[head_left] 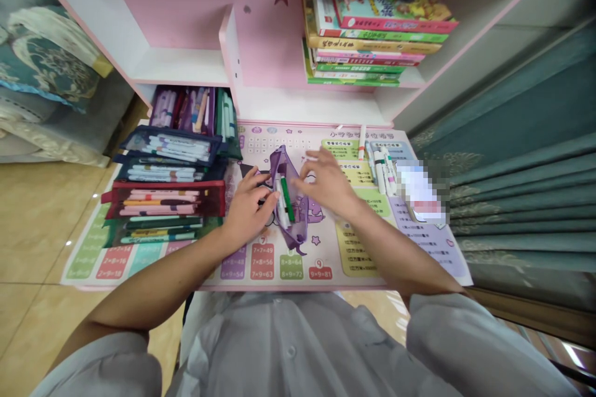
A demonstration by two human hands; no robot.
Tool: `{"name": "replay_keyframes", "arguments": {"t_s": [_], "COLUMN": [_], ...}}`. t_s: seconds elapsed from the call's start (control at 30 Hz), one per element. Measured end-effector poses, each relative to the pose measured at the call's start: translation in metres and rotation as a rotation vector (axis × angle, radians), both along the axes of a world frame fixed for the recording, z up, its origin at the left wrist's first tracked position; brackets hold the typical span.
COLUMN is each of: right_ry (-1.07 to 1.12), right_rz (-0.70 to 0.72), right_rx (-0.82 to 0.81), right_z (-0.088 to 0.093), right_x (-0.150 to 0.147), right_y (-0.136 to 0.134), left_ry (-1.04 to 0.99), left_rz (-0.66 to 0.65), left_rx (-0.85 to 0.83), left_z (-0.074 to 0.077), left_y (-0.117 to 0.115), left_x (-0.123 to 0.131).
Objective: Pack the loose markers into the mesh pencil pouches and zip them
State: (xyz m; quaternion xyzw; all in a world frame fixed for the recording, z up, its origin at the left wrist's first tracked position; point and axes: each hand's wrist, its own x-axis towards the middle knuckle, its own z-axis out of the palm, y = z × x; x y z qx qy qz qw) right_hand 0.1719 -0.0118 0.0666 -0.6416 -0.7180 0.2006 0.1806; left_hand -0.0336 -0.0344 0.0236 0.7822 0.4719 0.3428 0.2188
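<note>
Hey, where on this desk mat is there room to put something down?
The mat has open room between the purple pouch and the shelf, and at the right corner below the blurred card. It's crowded at the pencil cases and markers.

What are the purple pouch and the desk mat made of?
The purple pouch looks like translucent nylon mesh: pens show through it. The multiplication desk mat seems to be glossy laminated plastic or coated paper, judging by its sheen; the look leaves that open.

On desk mat (321,263), stacked zip pouches (162,198) at left, loose markers (379,167) at right, open mesh pouch (288,198) between left hand (246,208) and right hand (326,183), books (372,31) on shelf (177,68) behind.
</note>
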Motion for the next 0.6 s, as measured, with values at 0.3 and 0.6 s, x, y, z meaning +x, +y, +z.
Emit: {"name": "replay_keyframes", "arguments": {"t_s": [0.3,0.6], "right_ry": [-0.304,-0.455], "right_rz": [-0.63,-0.673], "right_rx": [0.12,-0.139], "right_z": [-0.02,-0.049], "right_x": [0.099,0.118], "right_y": [0.059,0.077], "left_ry": [0.001,-0.007], "left_rz": [0.013,0.01], "left_rx": [-0.014,-0.025], "left_z": [-0.001,-0.002], "left_y": [-0.001,-0.001], "left_x": [0.0,0.001]}}
